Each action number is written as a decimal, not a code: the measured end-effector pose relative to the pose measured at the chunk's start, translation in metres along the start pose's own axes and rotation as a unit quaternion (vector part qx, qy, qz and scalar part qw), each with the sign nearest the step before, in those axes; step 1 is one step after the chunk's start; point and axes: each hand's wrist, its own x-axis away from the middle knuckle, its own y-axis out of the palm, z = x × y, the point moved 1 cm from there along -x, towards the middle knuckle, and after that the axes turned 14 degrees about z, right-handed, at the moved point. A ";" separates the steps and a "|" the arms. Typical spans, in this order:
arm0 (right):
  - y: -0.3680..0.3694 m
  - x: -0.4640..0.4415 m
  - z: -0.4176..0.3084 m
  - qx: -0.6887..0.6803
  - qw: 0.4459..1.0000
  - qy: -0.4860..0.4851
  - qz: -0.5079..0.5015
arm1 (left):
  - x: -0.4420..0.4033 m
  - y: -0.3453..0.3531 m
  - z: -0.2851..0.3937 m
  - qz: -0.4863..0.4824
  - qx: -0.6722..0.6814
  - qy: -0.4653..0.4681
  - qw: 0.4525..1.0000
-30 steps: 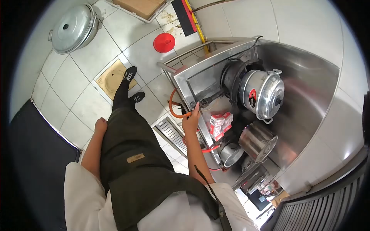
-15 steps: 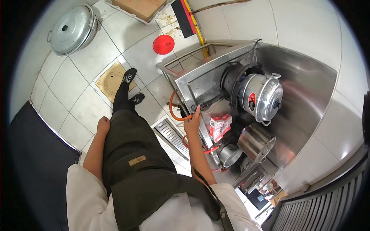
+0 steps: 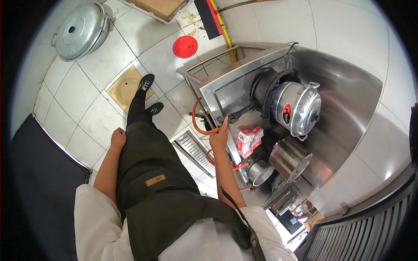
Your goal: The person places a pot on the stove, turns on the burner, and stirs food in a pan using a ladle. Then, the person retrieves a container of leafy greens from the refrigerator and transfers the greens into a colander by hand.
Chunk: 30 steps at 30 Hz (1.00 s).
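My right hand [image 3: 220, 135] is at the front edge of the steel stove [image 3: 210, 95], its fingers closed round the burner valve [image 3: 223, 119], where an orange hose [image 3: 196, 119] joins. From there a dark pipe leads to the black burner [image 3: 261, 89]. A lidded silver pot [image 3: 287, 104] with a red label stands on that burner, with a faint blue glow beside its base. My left hand [image 3: 118, 138] hangs by the dark apron at my hip, its fingers curled and nothing visible in them.
Red-and-white boxes [image 3: 248, 140], a tall steel pot [image 3: 287, 158] and a small pot [image 3: 260, 173] are on the stove's near part. On the tiled floor are a red funnel-like item [image 3: 185, 46], a large lidded pan [image 3: 80, 32] and a drain grate [image 3: 196, 152].
The view has shifted slightly. My right hand stays at the valve and my left hand stays by my hip; the pots and boxes have kept their places.
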 end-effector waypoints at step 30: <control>-0.004 -0.005 -0.019 0.028 0.998 0.051 -0.012 | -0.028 -0.020 0.024 -0.029 0.009 0.004 1.000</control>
